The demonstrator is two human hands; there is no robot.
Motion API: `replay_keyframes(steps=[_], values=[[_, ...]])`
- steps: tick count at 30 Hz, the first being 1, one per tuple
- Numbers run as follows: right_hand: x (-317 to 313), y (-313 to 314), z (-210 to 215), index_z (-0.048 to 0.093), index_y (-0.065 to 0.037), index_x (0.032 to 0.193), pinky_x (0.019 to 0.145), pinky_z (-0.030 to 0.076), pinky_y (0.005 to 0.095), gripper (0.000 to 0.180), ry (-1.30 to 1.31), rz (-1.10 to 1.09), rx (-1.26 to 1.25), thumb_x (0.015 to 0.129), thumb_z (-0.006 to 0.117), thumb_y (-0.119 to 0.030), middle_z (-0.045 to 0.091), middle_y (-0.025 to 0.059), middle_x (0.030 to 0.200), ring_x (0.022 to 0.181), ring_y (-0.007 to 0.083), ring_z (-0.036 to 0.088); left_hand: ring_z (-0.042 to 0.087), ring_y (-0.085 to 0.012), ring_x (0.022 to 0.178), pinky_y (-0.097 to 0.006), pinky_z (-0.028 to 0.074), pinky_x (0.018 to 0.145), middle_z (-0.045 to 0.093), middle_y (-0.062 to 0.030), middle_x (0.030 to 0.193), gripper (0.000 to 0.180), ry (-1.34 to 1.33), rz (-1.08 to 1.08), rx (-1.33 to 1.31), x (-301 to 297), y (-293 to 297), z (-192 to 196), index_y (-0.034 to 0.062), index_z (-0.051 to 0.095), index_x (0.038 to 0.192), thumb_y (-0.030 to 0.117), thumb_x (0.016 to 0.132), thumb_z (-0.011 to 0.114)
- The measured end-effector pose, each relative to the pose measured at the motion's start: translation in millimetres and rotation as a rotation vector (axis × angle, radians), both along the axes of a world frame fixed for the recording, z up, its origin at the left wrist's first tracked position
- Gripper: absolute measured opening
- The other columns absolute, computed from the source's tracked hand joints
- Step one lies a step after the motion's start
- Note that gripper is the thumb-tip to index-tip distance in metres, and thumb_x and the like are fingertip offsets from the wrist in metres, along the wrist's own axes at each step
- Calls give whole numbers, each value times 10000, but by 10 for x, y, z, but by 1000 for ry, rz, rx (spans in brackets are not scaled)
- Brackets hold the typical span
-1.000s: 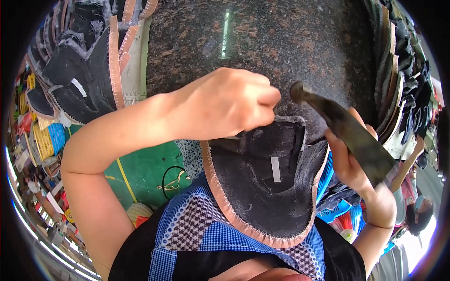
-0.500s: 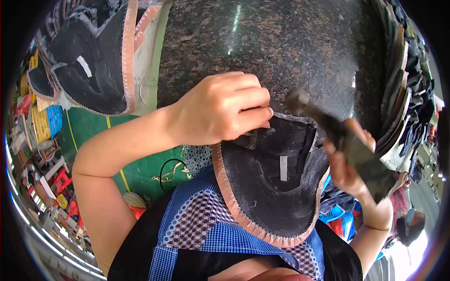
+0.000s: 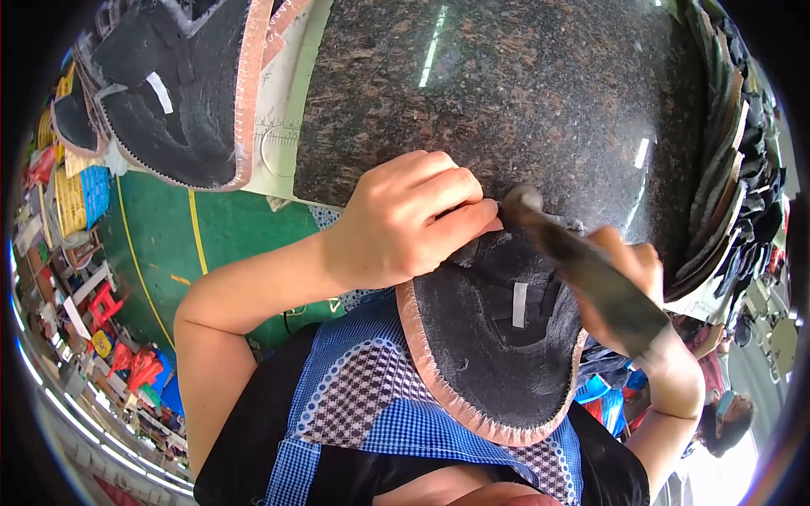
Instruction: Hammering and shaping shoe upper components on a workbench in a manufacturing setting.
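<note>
So the hammer (image 3: 582,261) has just swung in: its head sits right beside the left hand's (image 3: 413,219) fingertips now, where there was a gap a moment ago. Looks like tapping along the top edge of the black stitched piece (image 3: 498,363), which is at 5 o'clock, with the stone slab (image 3: 472,110) at 12. Left hand's at the piece's 11, fingers curled, can't tell if it's pinching anything. Right hand (image 3: 633,263), at its 2, is wrapped round the handle. Contact's too blurry to call.

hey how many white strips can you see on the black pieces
2: one white strip on the central black piece, another white strip on the upper-left black piece. Others may be hidden.
</note>
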State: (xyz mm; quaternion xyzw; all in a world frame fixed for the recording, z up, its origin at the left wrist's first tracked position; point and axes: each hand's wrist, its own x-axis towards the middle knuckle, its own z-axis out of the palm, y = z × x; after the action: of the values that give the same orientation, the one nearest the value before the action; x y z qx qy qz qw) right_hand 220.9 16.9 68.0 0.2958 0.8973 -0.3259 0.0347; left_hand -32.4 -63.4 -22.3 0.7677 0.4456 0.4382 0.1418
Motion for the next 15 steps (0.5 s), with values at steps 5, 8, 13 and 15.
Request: replay_keyframes(steps=[5, 8, 13, 15], values=[[-59, -9, 3, 645, -64, 889, 473, 399, 441, 73, 14, -73, -63, 871, 667, -132, 533, 110, 802, 481, 322, 489, 585, -191, 677, -298, 476, 554, 612, -25, 778, 292, 17, 16, 26, 13, -15, -14, 25, 725, 868, 87, 609, 846], [-57, 54, -36, 629, -44, 859, 470, 401, 380, 78, 19, 94, 2, 876, 663, -113, 514, 125, 756, 508, 300, 519, 583, -183, 706, -297, 448, 569, 621, -6, 787, 290, 81, 58, 27, -41, 11, 61, 55, 734, 845, 122, 592, 858], [-158, -1, 55, 610, -28, 838, 481, 373, 369, 117, 99, -155, -78, 889, 665, -118, 517, 114, 722, 520, 290, 508, 576, -183, 729, -303, 428, 593, 630, 16, 781, 276, 32, 82, -55, 7, -41, 26, 82, 739, 833, 132, 592, 863], [-116, 1, 61, 612, -36, 835, 472, 396, 380, 118, 65, -48, -24, 843, 695, -119, 514, 121, 723, 512, 295, 532, 575, -184, 728, -306, 425, 597, 631, 19, 780, 267, 28, 97, -52, 30, -68, 27, 84, 739, 834, 128, 601, 863]])
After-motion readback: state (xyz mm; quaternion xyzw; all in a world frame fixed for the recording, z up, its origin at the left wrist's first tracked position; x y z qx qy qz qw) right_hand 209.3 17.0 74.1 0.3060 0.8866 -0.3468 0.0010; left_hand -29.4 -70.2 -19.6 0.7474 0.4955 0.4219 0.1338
